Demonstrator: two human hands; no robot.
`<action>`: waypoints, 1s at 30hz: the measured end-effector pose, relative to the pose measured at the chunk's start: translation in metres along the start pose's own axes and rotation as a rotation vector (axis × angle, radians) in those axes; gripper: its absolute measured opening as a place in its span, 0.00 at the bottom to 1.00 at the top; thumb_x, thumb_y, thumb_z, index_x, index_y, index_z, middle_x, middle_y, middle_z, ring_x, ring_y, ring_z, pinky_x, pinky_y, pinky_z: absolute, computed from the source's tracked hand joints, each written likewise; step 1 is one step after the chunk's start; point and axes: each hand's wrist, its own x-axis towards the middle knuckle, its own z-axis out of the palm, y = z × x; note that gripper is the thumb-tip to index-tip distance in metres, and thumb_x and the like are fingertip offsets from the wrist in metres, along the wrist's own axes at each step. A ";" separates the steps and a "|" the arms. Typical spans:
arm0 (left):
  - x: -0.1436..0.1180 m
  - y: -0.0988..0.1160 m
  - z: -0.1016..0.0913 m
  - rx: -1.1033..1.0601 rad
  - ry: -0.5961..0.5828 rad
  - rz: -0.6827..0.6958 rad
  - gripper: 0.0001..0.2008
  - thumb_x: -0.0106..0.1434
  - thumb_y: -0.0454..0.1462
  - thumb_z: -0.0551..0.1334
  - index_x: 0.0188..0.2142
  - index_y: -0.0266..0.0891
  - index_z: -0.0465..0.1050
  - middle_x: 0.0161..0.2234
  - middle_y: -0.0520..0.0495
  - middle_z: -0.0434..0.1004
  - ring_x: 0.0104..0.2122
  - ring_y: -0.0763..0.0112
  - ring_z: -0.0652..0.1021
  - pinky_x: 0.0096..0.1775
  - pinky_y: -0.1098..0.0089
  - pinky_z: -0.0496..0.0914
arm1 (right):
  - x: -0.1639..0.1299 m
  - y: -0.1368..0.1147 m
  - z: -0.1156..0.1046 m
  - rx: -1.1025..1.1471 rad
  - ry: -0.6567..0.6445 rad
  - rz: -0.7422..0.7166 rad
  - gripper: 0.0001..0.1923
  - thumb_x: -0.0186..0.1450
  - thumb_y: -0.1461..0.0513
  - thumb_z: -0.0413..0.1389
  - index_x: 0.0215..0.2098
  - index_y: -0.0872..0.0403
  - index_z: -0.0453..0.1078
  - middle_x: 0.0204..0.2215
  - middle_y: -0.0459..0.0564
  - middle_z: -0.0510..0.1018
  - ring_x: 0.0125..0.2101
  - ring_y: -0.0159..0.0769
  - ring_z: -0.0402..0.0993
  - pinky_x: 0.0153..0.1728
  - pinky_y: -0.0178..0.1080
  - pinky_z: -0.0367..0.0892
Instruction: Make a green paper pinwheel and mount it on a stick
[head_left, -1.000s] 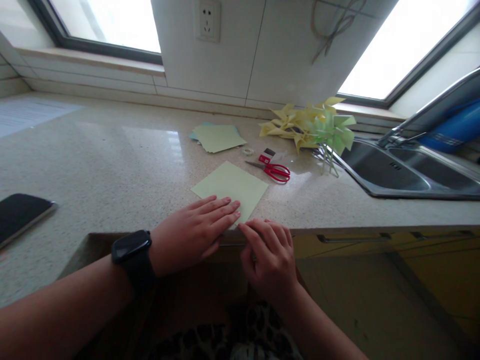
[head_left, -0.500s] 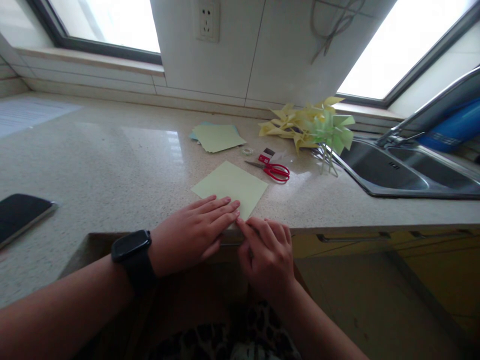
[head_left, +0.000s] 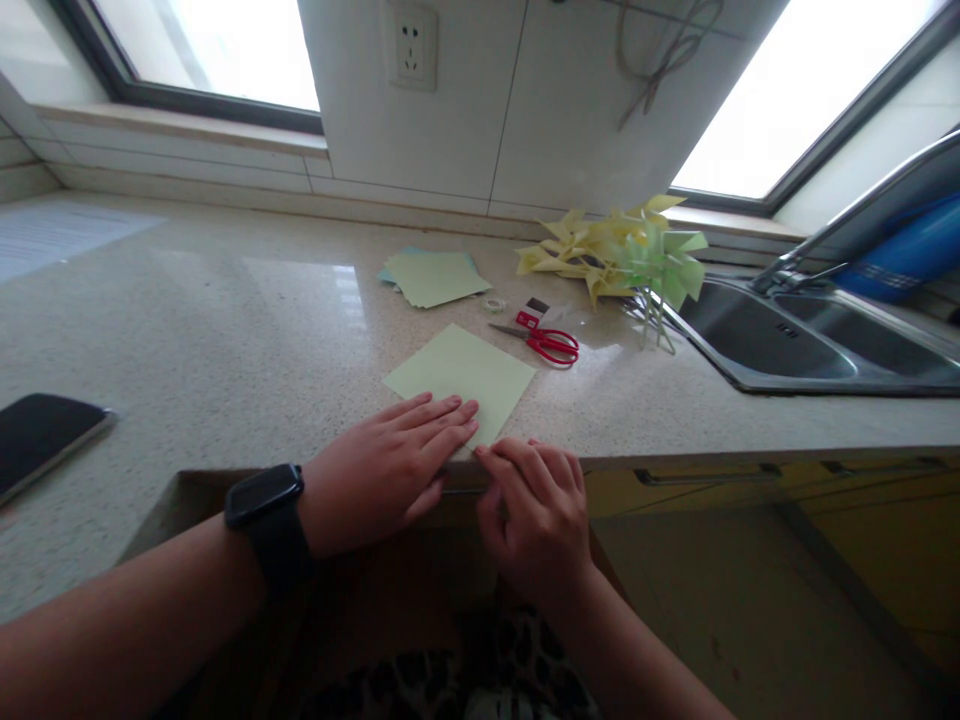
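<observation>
both hands on green paper sheet (head_left: 463, 378) at counter (head_left: 225, 330) front edge
left hand (head_left: 386, 465) flat, fingers together, pressing it; right hand (head_left: 536, 510) curled, fingertips at near corner. red scissors (head_left: 547, 343), paper stack (head_left: 435, 275), pinwheels (head_left: 622, 255) behind; phone (head_left: 41, 435) far left.

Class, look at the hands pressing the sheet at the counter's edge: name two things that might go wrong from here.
1. The pale green square paper sheet lies at the speckled stone countertop's front edge; under the left hand and right hand it may slip off or crease crookedly.
2. The red-handled scissors lie just beyond; a forward reach might catch the blades.
</observation>
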 end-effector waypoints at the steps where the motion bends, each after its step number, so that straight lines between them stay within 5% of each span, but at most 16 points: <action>1: 0.000 0.000 0.000 0.001 -0.001 0.001 0.31 0.66 0.34 0.59 0.68 0.34 0.56 0.70 0.43 0.55 0.69 0.63 0.57 0.69 0.58 0.51 | 0.000 0.000 -0.001 -0.002 0.001 -0.001 0.14 0.63 0.69 0.56 0.47 0.56 0.76 0.41 0.52 0.81 0.41 0.46 0.71 0.47 0.51 0.65; 30: -0.002 -0.001 0.000 0.032 0.034 0.076 0.30 0.66 0.34 0.59 0.67 0.34 0.58 0.69 0.41 0.58 0.68 0.60 0.60 0.68 0.58 0.54 | -0.001 0.009 0.003 0.032 0.075 -0.018 0.12 0.64 0.68 0.61 0.45 0.52 0.71 0.39 0.49 0.82 0.39 0.41 0.74 0.46 0.46 0.67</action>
